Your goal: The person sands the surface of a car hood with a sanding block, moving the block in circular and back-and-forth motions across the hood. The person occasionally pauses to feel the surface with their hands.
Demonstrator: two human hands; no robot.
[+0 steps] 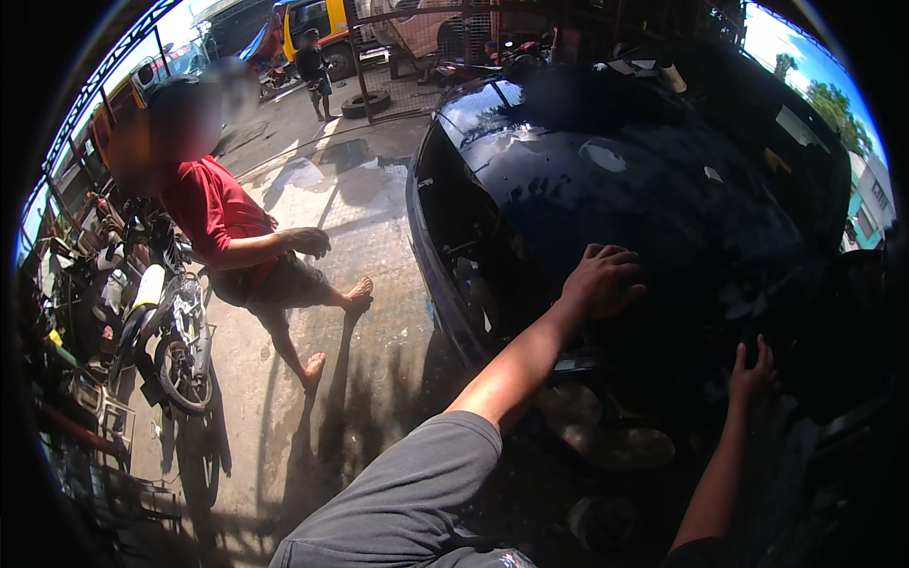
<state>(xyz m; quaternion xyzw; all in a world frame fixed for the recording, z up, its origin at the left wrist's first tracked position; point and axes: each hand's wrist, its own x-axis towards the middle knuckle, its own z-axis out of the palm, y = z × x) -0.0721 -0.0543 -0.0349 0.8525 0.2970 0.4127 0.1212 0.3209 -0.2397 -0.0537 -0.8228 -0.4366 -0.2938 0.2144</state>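
My left hand (606, 279) reaches over a glossy dark car panel (663, 199), fingers apart and slightly curled, with nothing visible in it; whether it touches the surface I cannot tell. Lower right, my right hand (753, 374) is open with fingers spread, at or just above the same dark bodywork, in shadow. The panel has pale patches and reflections, and a dark opening (464, 246) runs along its left side.
A person in a red shirt (213, 208) stands barefoot at left on sunlit concrete (369, 208), beside parked bicycles and clutter (180, 341). Another person (312, 71) stands near a wire fence (398, 76), a tire (365, 104) and vehicles at the back.
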